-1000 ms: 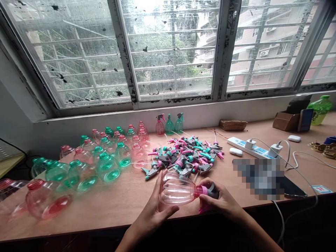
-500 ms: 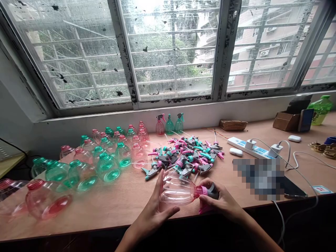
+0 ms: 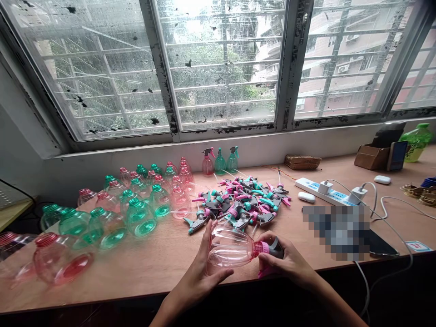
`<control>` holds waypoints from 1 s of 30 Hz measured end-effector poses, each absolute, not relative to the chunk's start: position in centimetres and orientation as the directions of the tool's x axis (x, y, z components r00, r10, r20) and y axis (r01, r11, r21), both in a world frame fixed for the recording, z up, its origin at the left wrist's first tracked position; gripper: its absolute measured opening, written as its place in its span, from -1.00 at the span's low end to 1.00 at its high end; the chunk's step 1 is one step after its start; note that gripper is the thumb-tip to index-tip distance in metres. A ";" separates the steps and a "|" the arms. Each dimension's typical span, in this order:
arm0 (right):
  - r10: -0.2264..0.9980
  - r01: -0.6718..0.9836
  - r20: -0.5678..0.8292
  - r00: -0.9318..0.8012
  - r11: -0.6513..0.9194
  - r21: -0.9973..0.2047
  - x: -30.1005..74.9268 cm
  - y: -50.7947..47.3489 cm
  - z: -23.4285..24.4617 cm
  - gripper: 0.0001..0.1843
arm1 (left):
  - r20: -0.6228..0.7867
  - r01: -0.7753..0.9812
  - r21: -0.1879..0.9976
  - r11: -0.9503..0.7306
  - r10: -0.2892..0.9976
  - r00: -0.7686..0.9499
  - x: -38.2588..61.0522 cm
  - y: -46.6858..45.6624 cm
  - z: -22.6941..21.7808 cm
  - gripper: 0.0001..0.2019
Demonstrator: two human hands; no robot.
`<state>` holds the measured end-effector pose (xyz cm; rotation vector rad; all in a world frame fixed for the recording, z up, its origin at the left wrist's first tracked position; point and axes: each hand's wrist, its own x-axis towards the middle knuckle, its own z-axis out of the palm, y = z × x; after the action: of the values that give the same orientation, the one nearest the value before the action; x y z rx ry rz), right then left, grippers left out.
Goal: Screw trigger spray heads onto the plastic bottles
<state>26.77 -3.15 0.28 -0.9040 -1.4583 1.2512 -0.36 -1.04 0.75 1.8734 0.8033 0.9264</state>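
bottle (image 3: 231,247), clear pink, held sideways over table (image 3: 160,272) near front edge. left hand (image 3: 201,269) cupped round its base, right hand (image 3: 291,260) pinching pink-and-dark spray head (image 3: 277,249) at its neck. loose spray heads (image 3: 245,200) piled on table just beyond.

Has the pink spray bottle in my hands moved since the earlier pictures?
No, the pink spray bottle shows no visible shift in any direction against the white power strip.
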 end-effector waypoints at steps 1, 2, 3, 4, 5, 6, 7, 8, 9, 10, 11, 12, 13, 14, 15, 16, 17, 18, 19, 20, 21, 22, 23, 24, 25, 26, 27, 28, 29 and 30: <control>0.947 -0.054 0.202 -0.249 0.195 -0.979 26.8 -3.2 0.3 -0.75 | 0.269 0.162 0.901 -0.402 0.811 0.519 -0.4 -1.1 0.9 0.03; 0.947 -0.053 0.203 -0.248 0.196 -0.979 26.8 -3.2 0.4 -0.75 | 0.264 0.159 0.904 -0.396 0.812 0.521 -0.3 -1.2 1.0 0.03; 0.947 -0.053 0.203 -0.249 0.196 -0.979 26.8 -3.2 0.4 -0.75 | 0.261 0.154 0.907 -0.391 0.812 0.521 -0.3 -1.3 1.1 0.02; 0.947 -0.053 0.202 -0.249 0.195 -0.979 26.8 -3.2 0.4 -0.75 | 0.261 0.151 0.909 -0.389 0.813 0.521 -0.3 -1.4 1.2 0.00; 0.948 -0.053 0.199 -0.250 0.191 -0.980 26.8 -3.2 0.4 -0.75 | 0.264 0.149 0.908 -0.391 0.812 0.520 -0.3 -1.4 1.3 -0.01; 0.949 -0.053 0.194 -0.248 0.187 -0.981 26.8 -3.2 0.4 -0.74 | 0.270 0.149 0.906 -0.397 0.810 0.520 -0.3 -1.4 1.2 -0.01; 0.950 -0.053 0.191 -0.248 0.183 -0.982 26.8 -3.1 0.4 -0.74 | 0.277 0.149 0.902 -0.406 0.807 0.522 -0.2 -1.4 1.2 -0.01; 0.951 -0.053 0.188 -0.245 0.181 -0.982 26.8 -3.1 0.3 -0.74 | 0.290 0.145 0.897 -0.417 0.804 0.520 -0.2 -1.3 1.1 -0.03; 0.952 -0.051 0.188 -0.242 0.181 -0.982 26.8 -3.1 0.3 -0.73 | 0.303 0.137 0.894 -0.426 0.801 0.516 -0.2 -1.2 0.9 -0.06; 0.953 -0.050 0.189 -0.238 0.182 -0.982 26.8 -3.1 0.3 -0.73 | 0.314 0.129 0.892 -0.433 0.800 0.511 -0.2 -1.1 0.7 -0.11; 0.953 -0.049 0.191 -0.235 0.185 -0.982 26.8 -3.1 0.3 -0.73 | 0.322 0.121 0.892 -0.436 0.800 0.507 -0.2 -1.0 0.6 -0.16; 0.953 -0.047 0.192 -0.233 0.187 -0.981 26.8 -3.1 0.3 -0.72 | 0.329 0.116 0.891 -0.439 0.800 0.501 -0.2 -1.0 0.5 -0.20; 0.954 -0.046 0.192 -0.232 0.186 -0.981 26.8 -3.1 0.3 -0.72 | 0.331 0.117 0.890 -0.441 0.801 0.499 -0.2 -0.9 0.4 -0.20; 0.954 -0.046 0.189 -0.232 0.184 -0.982 26.8 -3.1 0.3 -0.72 | 0.330 0.122 0.888 -0.442 0.801 0.499 -0.3 -0.9 0.3 -0.17; 0.954 -0.045 0.187 -0.234 0.181 -0.982 26.8 -3.1 0.3 -0.72 | 0.326 0.130 0.888 -0.442 0.802 0.502 -0.3 -1.0 0.3 -0.11; 0.954 -0.044 0.184 -0.237 0.179 -0.983 26.8 -3.1 0.4 -0.71 | 0.321 0.133 0.888 -0.439 0.802 0.505 -0.3 -1.0 0.4 -0.06; 0.954 -0.045 0.182 -0.239 0.176 -0.983 26.8 -3.1 0.4 -0.71 | 0.315 0.131 0.892 -0.433 0.801 0.509 -0.3 -1.1 0.5 -0.03; 0.954 -0.048 0.178 -0.240 0.172 -0.984 26.8 -3.1 0.4 -0.71 | 0.307 0.126 0.897 -0.424 0.801 0.514 -0.3 -1.1 0.6 -0.01; 0.955 -0.053 0.174 -0.240 0.166 -0.985 26.8 -3.1 0.4 -0.70 | 0.299 0.118 0.903 -0.413 0.801 0.518 -0.3 -1.1 0.6 -0.02; 0.956 -0.056 0.171 -0.239 0.162 -0.985 26.8 -3.2 0.4 -0.70 | 0.293 0.111 0.908 -0.404 0.801 0.522 -0.3 -1.1 0.7 -0.03; 0.957 -0.057 0.170 -0.234 0.161 -0.985 26.8 -3.2 0.3 -0.69 | 0.289 0.106 0.911 -0.398 0.801 0.525 -0.2 -1.1 0.7 -0.04; 0.958 -0.054 0.171 -0.229 0.163 -0.985 26.8 -3.2 0.3 -0.69 | 0.288 0.103 0.913 -0.396 0.801 0.524 -0.2 -1.0 0.7 -0.05; 0.959 -0.049 0.173 -0.226 0.166 -0.985 26.8 -3.2 0.3 -0.69 | 0.289 0.105 0.912 -0.396 0.803 0.522 -0.2 -0.9 0.6 -0.04; 0.958 -0.043 0.177 -0.225 0.172 -0.984 26.8 -3.2 0.4 -0.69 | 0.291 0.112 0.909 -0.401 0.804 0.518 -0.2 -0.8 0.5 -0.04; 0.957 -0.036 0.181 -0.228 0.177 -0.984 26.8 -3.2 0.4 -0.70 | 0.296 0.122 0.904 -0.410 0.805 0.514 -0.2 -0.7 0.3 -0.04; 0.955 -0.033 0.182 -0.233 0.179 -0.983 26.8 -3.2 0.4 -0.70 | 0.303 0.130 0.898 -0.420 0.805 0.510 -0.2 -0.6 0.1 -0.06; 0.954 -0.032 0.182 -0.240 0.179 -0.983 26.8 -3.2 0.4 -0.71 | 0.310 0.138 0.892 -0.430 0.805 0.507 -0.2 -0.5 0.0 -0.08; 0.953 -0.031 0.183 -0.242 0.180 -0.983 26.8 -3.2 0.4 -0.71 | 0.313 0.147 0.887 -0.438 0.804 0.505 -0.3 -0.5 -0.1 -0.10; 0.953 -0.029 0.185 -0.240 0.183 -0.983 26.8 -3.2 0.4 -0.72 | 0.316 0.155 0.883 -0.444 0.804 0.504 -0.3 -0.5 -0.2 -0.11; 0.954 -0.028 0.188 -0.235 0.187 -0.982 26.8 -3.1 0.4 -0.72 | 0.316 0.162 0.880 -0.446 0.805 0.502 -0.3 -0.6 -0.1 -0.10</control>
<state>26.76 -3.15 0.44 -0.9400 -1.4618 1.2367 -0.32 -0.55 -0.15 1.9023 0.7995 0.9631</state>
